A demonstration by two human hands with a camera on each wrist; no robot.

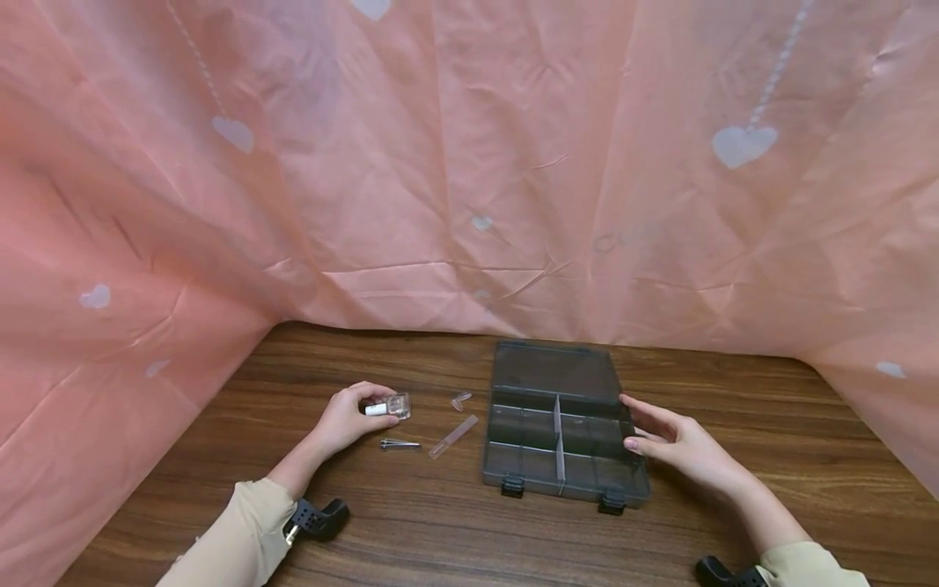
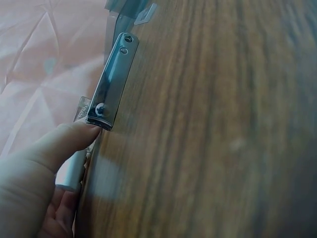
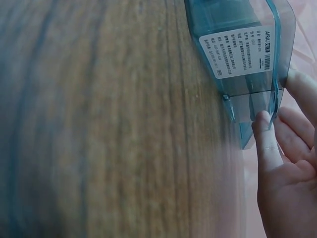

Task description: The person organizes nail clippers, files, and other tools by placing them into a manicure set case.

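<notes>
Right hand (image 1: 678,447), fingers straight, touches smoky plastic box (image 1: 561,424); left hand (image 1: 345,420) fingers pinch clear bottle (image 1: 389,407)

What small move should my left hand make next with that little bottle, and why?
Probably lift the small bottle toward the open organizer box: the left hand already grips it, and the right hand rests on the box's edge, its compartments looking empty.

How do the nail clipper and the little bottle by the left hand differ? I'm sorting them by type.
The nail clipper is flat grey metal and lies untouched on the table; the little bottle is clear with a white cap, held in the left hand. Both lie left of the organizer box.
</notes>
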